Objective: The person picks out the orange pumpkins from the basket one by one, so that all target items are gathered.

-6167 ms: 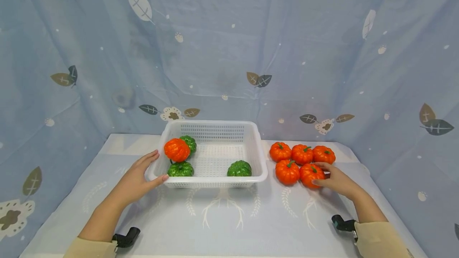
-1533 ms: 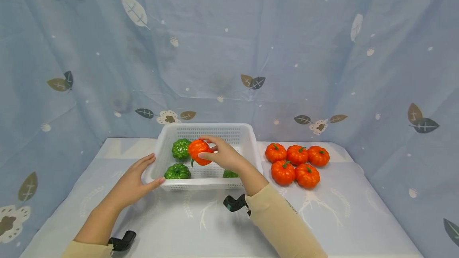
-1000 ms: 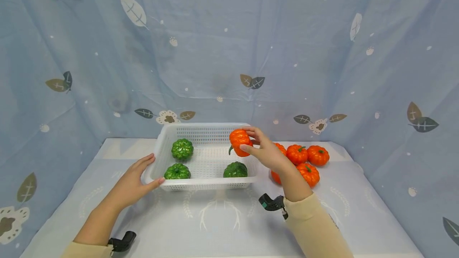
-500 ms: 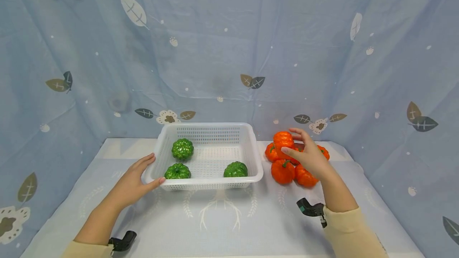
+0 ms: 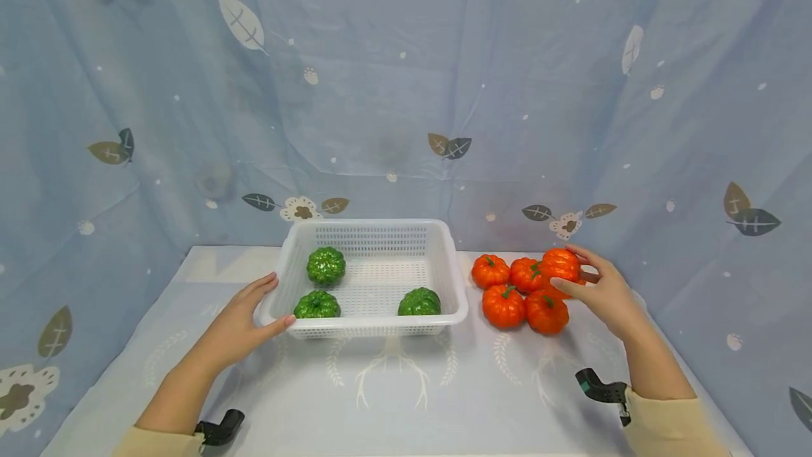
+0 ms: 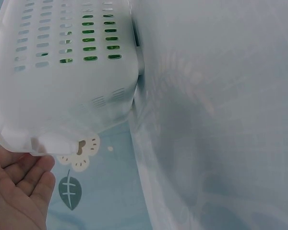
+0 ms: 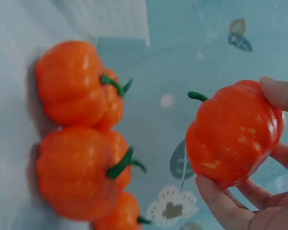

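Note:
My right hand (image 5: 609, 298) holds an orange pumpkin (image 5: 561, 266) between thumb and fingers, over the right end of a group of orange pumpkins (image 5: 504, 307). In the right wrist view the held pumpkin (image 7: 230, 136) is tilted, its green stem pointing left, apart from the others in that view. The left hand (image 5: 237, 319) rests at the left front corner of a white perforated basket (image 5: 459, 281), fingers extended at the side rim and thumb at the front rim. In the left wrist view its fingertips (image 6: 41, 165) touch the basket's rim.
Inside the basket lie three green pumpkins (image 5: 326, 266), two at the left and one at the front right. A pale patterned cloth (image 5: 393, 400) covers the table. Behind it hangs a blue patterned curtain (image 5: 380, 90).
An orange pumpkin that lay on the green ones has been lifted out of the basket. My right hand has carried it rightward over the orange group. The left hand keeps its place.

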Action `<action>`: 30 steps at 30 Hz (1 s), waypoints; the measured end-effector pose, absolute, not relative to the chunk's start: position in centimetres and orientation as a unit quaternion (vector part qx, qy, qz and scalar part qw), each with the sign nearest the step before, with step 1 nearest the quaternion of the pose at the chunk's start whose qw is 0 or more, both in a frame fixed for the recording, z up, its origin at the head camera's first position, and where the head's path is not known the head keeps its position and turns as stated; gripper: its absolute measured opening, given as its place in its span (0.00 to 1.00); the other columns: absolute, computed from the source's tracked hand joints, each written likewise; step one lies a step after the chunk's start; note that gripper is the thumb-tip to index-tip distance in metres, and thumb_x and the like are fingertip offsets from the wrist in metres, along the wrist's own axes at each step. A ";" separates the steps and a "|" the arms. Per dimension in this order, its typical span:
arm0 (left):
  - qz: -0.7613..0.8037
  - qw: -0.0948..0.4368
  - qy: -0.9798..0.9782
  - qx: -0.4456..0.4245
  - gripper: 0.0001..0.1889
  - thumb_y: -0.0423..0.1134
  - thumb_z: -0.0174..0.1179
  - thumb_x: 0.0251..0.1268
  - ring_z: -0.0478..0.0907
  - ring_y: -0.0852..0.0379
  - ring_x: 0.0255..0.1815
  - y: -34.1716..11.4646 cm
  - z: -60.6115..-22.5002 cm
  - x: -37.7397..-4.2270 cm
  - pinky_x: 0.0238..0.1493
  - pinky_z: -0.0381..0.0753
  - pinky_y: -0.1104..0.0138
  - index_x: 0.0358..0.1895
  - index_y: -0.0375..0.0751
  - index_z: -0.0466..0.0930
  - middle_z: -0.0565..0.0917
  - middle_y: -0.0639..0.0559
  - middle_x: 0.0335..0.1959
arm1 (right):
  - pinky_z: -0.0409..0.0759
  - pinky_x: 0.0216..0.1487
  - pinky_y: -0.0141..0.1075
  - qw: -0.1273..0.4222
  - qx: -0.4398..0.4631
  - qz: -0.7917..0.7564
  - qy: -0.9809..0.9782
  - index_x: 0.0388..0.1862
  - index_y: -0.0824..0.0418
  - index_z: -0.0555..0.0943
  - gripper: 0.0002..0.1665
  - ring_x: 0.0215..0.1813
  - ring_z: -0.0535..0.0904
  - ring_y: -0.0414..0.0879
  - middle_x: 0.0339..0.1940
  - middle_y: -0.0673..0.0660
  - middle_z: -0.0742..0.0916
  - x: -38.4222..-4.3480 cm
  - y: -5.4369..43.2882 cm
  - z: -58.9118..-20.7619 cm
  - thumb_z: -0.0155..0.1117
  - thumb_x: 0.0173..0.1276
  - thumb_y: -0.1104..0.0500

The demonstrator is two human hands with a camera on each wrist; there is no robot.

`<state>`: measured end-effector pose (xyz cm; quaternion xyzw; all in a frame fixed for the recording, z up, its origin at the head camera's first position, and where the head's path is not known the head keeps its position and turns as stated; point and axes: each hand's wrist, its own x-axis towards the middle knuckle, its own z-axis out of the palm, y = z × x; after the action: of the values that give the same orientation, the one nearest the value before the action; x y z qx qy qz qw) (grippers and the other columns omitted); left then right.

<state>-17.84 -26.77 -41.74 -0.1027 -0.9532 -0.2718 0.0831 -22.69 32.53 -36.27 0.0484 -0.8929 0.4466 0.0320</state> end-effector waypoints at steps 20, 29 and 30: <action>-0.272 0.086 -0.953 -0.104 0.48 0.61 0.64 0.64 0.57 0.27 0.73 -26.7 -41.7 -17.8 0.65 0.60 0.31 0.75 0.30 0.59 0.58 0.35 0.77 | 0.76 0.60 0.59 0.035 -0.041 0.417 -0.908 0.78 0.74 0.47 0.54 0.65 0.62 0.74 0.71 0.81 0.58 -22.0 38.2 -40.6 0.66 0.71 0.48; -0.273 0.085 -0.953 -0.102 0.47 0.61 0.65 0.64 0.57 0.28 0.73 -26.6 -41.4 -17.7 0.65 0.60 0.31 0.75 0.30 0.59 0.59 0.36 0.77 | 0.66 0.65 0.68 0.015 -0.094 0.402 -0.911 0.75 0.79 0.43 0.62 0.67 0.58 0.77 0.71 0.82 0.57 -22.6 39.3 -42.4 0.69 0.66 0.43; -0.274 0.084 -0.953 -0.102 0.47 0.61 0.64 0.64 0.57 0.28 0.73 -26.6 -41.4 -17.7 0.65 0.60 0.31 0.75 0.30 0.59 0.59 0.36 0.77 | 0.65 0.65 0.68 0.013 -0.095 0.400 -0.911 0.75 0.80 0.43 0.63 0.67 0.58 0.77 0.71 0.82 0.57 -22.6 39.4 -42.5 0.70 0.65 0.43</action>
<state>-17.68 -26.57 -41.36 -0.1023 -0.9527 -0.2736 0.0844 -22.58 39.42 -42.48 -0.0952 -0.9114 0.4001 0.0126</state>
